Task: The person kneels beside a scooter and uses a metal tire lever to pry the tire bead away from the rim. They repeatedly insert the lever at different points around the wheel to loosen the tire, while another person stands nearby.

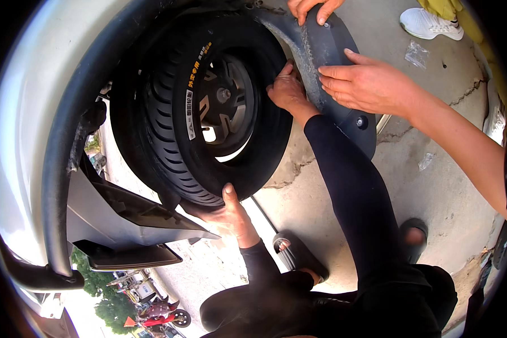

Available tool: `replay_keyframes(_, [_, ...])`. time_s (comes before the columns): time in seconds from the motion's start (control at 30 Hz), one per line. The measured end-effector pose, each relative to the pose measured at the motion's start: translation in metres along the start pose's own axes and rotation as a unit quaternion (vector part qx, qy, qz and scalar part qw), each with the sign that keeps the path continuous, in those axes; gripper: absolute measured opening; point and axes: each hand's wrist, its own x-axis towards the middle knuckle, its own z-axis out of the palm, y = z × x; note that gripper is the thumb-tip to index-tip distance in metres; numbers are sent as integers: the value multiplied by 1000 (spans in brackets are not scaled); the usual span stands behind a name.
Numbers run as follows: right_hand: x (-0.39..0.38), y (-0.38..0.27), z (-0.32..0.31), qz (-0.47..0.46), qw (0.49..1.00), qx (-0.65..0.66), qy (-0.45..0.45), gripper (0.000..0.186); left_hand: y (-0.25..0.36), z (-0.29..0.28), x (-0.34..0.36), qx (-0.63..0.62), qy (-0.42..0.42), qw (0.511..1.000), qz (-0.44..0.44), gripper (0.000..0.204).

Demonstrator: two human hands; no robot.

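A black tyre [177, 129] with a ribbed tread sits around a dark spoked wheel [222, 107], beneath the white and grey bodywork of a vehicle. My left hand [236, 222] grips the tyre's near lower edge, thumb up against the sidewall and fingers partly hidden behind the tread. On the tyre's right edge, my right hand [290, 90] is closed, close beside a dark grey mudguard [343, 127]. Another person's hand [372, 84] lies flat on that mudguard. A second hand [315, 8], also not mine, holds its top end.
White bodywork [17, 141] with a black bar [53, 169] fills the left side. Cracked concrete [450, 152] with scraps of clear plastic [417, 53] lies at the right. A white shoe [431, 23] stands at the top right. A dark sandal [298, 256] is below. A red motorbike [160, 318] is farther off.
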Motion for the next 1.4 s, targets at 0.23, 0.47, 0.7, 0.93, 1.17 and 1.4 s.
replay_keyframes(0.23, [-15,11,8,8,999,-32,-41,95,-4,3,-1,-174,-58,981,-64,99])
replay_keyframes(0.47, [-3,18,15,-25,999,-23,6,73,-2,-2,24,-201,-99,974,-23,89])
replay_keyframes(0.7, [4,30,25,-115,990,-76,28,75,-14,0,8,-115,-42,992,-35,96])
replay_keyframes(0.93, [-27,25,11,-46,996,-32,-68,77,-20,-4,13,-232,-99,963,-90,87])
replay_keyframes(1.17, [-115,-48,-61,-208,947,211,122,56,-16,-8,27,-153,-13,988,-21,105])
replay_keyframes(1.4, [-71,-177,-133,-437,860,110,238,44,-1,2,22,-188,-39,981,-12,104])
